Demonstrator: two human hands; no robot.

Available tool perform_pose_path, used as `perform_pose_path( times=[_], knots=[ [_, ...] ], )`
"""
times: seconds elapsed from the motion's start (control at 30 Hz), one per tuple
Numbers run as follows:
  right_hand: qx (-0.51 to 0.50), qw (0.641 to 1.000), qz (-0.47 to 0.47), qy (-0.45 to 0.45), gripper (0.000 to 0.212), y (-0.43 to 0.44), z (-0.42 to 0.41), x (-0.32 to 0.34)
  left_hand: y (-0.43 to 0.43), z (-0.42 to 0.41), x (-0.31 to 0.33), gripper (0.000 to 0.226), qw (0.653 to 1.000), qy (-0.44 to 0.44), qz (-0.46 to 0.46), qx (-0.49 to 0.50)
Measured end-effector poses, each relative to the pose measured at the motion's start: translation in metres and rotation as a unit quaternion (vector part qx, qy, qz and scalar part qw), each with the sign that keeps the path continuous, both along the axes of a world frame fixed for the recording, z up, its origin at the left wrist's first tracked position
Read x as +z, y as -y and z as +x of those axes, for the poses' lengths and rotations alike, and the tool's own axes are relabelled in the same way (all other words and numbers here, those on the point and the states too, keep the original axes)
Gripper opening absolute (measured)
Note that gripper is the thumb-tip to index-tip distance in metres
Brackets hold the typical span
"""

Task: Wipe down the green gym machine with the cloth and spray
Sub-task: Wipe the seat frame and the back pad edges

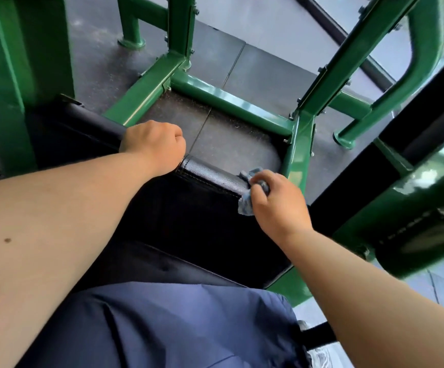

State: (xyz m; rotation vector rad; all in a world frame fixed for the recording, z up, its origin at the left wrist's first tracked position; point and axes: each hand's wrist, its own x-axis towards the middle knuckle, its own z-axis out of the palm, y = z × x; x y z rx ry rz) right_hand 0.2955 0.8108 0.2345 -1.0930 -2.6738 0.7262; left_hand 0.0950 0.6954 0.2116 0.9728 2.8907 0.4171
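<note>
Now the right grip (275, 201) is clamping the cloth (245, 205) against the pad (210, 176) edge, mid-frame, to scrub. The left grip (153, 146) is curling alongside, likely bracing; whether it is holding anything, I cannot tell.

Glossy paint on the green tubular metal frame (231, 98), bright reflections sliding along it. Now the black padded seat cushion (210, 173): pebbled, leather-like skin, a faint sheen, a stitched seam. The crumpled blue woven cloth (244, 205) looks soft and matt. Down below, dark rubber floor tiles (263, 73), matt, speckled, gritty. The navy fabric garment (175, 322) is smooth, dull.
</note>
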Motion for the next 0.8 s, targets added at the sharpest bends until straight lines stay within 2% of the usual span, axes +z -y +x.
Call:
perform_pose_path(
  times=[0.07,0.17,0.3,0.37,0.43,0.5,0.53,0.6,0.67,0.73,0.8],
  knots=[
    [0.017,0.995,0.073,0.064,0.021,-0.014,0.027,-0.003,0.001,0.000,0.000,0.028,1.000,-0.001,-0.004,0.004],
    [-0.012,0.970,0.154,0.188,0.024,-0.027,0.055,0.001,-0.001,0.003,0.002,0.029,1.000,0.006,-0.004,0.010],
    [-0.020,0.966,0.108,0.233,0.028,-0.021,0.050,0.012,-0.002,0.004,0.002,0.028,1.000,0.016,0.001,0.022],
    [-0.059,0.975,0.069,0.203,0.022,-0.018,0.044,0.015,-0.002,0.005,0.004,0.027,1.000,0.017,0.002,0.026],
    [-0.091,0.987,0.028,0.132,0.019,-0.013,0.041,0.012,-0.002,0.006,0.004,0.026,1.000,0.017,0.007,0.023],
    [-0.058,0.996,-0.011,0.060,0.019,0.001,0.033,0.011,-0.001,0.009,0.001,0.025,0.999,0.034,0.034,0.010],
    [-0.033,0.999,-0.034,0.020,0.019,0.009,0.022,0.013,0.003,0.010,0.000,0.025,0.995,0.059,0.084,0.004],
    [-0.001,0.995,-0.088,-0.043,0.016,0.025,-0.008,0.015,0.015,0.020,0.003,0.033,0.957,0.157,0.245,0.014],
    [-0.007,0.975,-0.202,-0.088,0.027,0.042,-0.048,0.022,0.034,0.033,0.010,0.040,0.882,0.242,0.400,0.052],
    [0.000,0.919,-0.371,-0.132,0.046,0.071,-0.091,0.027,0.059,0.038,0.015,0.040,0.795,0.327,0.501,0.102],
    [0.005,0.862,-0.477,-0.169,0.038,0.087,-0.122,0.029,0.072,0.039,0.019,0.036,0.720,0.419,0.536,0.140]
  ],
)
